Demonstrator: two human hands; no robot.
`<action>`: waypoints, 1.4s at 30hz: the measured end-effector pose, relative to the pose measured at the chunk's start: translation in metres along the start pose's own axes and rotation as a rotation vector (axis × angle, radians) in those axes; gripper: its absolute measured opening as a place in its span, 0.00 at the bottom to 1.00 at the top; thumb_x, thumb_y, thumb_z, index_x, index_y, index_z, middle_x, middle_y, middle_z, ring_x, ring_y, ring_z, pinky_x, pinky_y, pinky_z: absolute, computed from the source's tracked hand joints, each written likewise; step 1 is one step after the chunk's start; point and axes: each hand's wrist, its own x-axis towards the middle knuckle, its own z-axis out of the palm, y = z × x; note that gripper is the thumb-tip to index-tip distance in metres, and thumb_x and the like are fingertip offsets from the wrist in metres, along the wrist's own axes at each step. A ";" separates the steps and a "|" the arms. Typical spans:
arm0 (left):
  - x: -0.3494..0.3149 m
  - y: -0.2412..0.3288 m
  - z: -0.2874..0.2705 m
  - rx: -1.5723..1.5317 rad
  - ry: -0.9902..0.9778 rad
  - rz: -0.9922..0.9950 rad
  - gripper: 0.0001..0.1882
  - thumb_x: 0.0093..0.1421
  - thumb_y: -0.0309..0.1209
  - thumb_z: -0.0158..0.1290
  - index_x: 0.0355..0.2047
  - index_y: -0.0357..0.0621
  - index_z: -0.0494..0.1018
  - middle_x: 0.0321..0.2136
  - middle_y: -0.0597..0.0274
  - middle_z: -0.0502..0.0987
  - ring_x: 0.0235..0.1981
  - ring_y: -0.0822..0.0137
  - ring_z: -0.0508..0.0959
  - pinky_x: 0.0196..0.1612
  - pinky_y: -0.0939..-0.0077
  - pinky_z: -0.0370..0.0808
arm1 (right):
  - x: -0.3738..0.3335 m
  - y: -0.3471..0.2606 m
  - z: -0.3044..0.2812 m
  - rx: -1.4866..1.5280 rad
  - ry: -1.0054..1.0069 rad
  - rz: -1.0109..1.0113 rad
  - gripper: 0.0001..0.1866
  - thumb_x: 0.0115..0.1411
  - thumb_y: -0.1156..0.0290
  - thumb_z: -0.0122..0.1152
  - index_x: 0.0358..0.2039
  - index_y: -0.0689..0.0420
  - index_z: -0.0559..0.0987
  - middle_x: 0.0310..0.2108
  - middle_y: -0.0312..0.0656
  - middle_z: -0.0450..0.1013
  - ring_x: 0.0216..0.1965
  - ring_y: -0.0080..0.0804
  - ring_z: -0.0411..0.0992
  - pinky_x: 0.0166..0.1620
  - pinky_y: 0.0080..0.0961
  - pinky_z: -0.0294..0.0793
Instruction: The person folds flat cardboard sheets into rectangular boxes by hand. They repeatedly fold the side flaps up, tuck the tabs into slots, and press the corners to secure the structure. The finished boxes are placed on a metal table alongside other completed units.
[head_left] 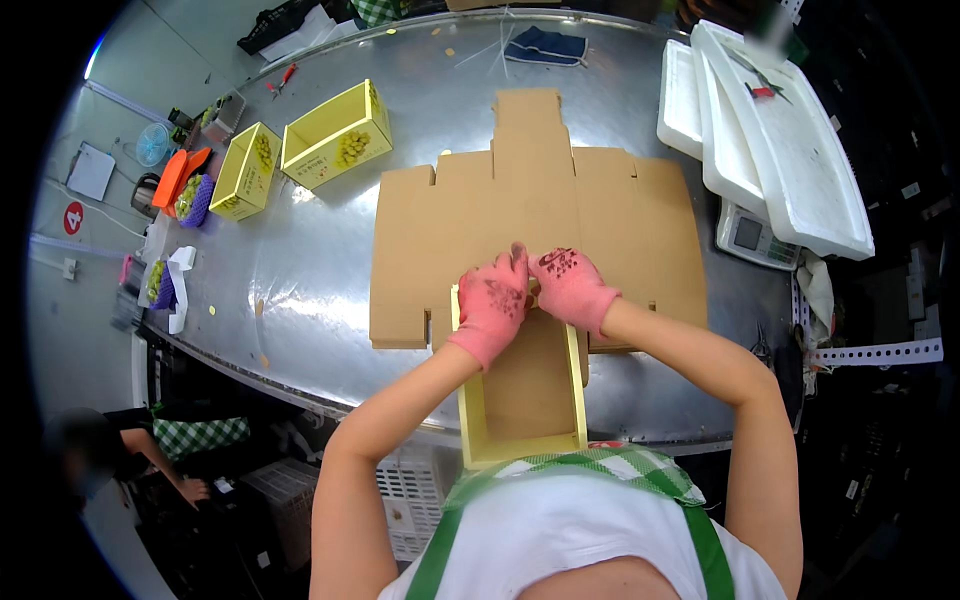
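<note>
A yellow open-topped cardboard box (523,452) stands on the near edge of the table, its long sides running away from me and its brown inside showing. At its far end my left hand (493,305), in a pink glove, is closed over the left corner. My right hand (572,288), gloved the same way, grips the far right corner, with its knuckles up. The fingertips of both hands nearly meet and hide most of the far wall. Beneath and beyond the box lies a flat brown cardboard blank (530,190) with slots and a long flap.
Two yellow boxes with grape pictures (335,140) (245,172) stand at the far left. Netted grapes (192,200) lie along the left edge. White foam trays (780,140) lean over a scale (757,238) on the right. A blue cloth (546,46) lies at the back. Another person's hand (192,490) shows at lower left.
</note>
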 end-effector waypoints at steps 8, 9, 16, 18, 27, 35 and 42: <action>0.042 -0.014 0.005 0.134 0.184 -0.014 0.37 0.51 0.43 0.59 0.56 0.44 0.57 0.38 0.56 0.74 0.34 0.59 0.79 0.35 0.63 0.74 | 0.019 0.039 0.013 1.322 0.382 0.219 0.24 0.63 0.57 0.50 0.56 0.57 0.66 0.47 0.45 0.72 0.51 0.35 0.68 0.55 0.30 0.64; 0.041 -0.008 -0.003 0.111 0.092 -0.074 0.37 0.51 0.44 0.58 0.57 0.44 0.56 0.42 0.57 0.72 0.38 0.59 0.77 0.41 0.64 0.73 | 0.021 0.043 0.016 1.371 0.358 0.208 0.27 0.63 0.53 0.48 0.57 0.57 0.66 0.49 0.45 0.70 0.53 0.34 0.66 0.57 0.30 0.61; 0.053 -0.007 0.049 0.443 0.534 -0.039 0.44 0.48 0.47 0.59 0.62 0.47 0.53 0.50 0.60 0.67 0.50 0.63 0.68 0.56 0.60 0.62 | 0.030 0.035 0.053 1.405 0.521 0.007 0.30 0.67 0.46 0.34 0.58 0.56 0.65 0.56 0.41 0.64 0.58 0.31 0.60 0.61 0.28 0.56; 0.047 0.003 0.033 0.239 0.489 -0.064 0.45 0.45 0.49 0.60 0.60 0.47 0.54 0.51 0.60 0.65 0.52 0.62 0.66 0.57 0.58 0.60 | 0.032 0.036 0.056 1.454 0.528 0.043 0.29 0.68 0.48 0.34 0.58 0.55 0.65 0.57 0.40 0.63 0.57 0.30 0.61 0.60 0.28 0.58; 0.052 0.003 0.051 0.120 0.546 -0.078 0.46 0.40 0.51 0.61 0.56 0.48 0.55 0.52 0.59 0.59 0.57 0.55 0.57 0.62 0.48 0.51 | 0.028 0.036 0.054 1.509 0.424 0.162 0.29 0.67 0.47 0.37 0.55 0.57 0.68 0.55 0.39 0.65 0.53 0.28 0.64 0.56 0.27 0.64; 0.055 0.012 0.061 0.187 0.596 -0.117 0.42 0.44 0.49 0.58 0.57 0.48 0.55 0.53 0.58 0.58 0.58 0.55 0.56 0.63 0.47 0.49 | 0.019 0.020 0.037 1.594 0.493 0.183 0.25 0.66 0.47 0.42 0.51 0.54 0.72 0.47 0.37 0.69 0.50 0.29 0.64 0.54 0.26 0.62; 0.056 0.001 0.056 0.231 0.496 -0.055 0.40 0.47 0.49 0.56 0.58 0.49 0.57 0.51 0.60 0.61 0.55 0.59 0.60 0.60 0.47 0.53 | 0.025 0.024 0.042 1.437 0.511 0.226 0.23 0.68 0.51 0.39 0.51 0.53 0.72 0.49 0.39 0.68 0.53 0.31 0.62 0.58 0.28 0.57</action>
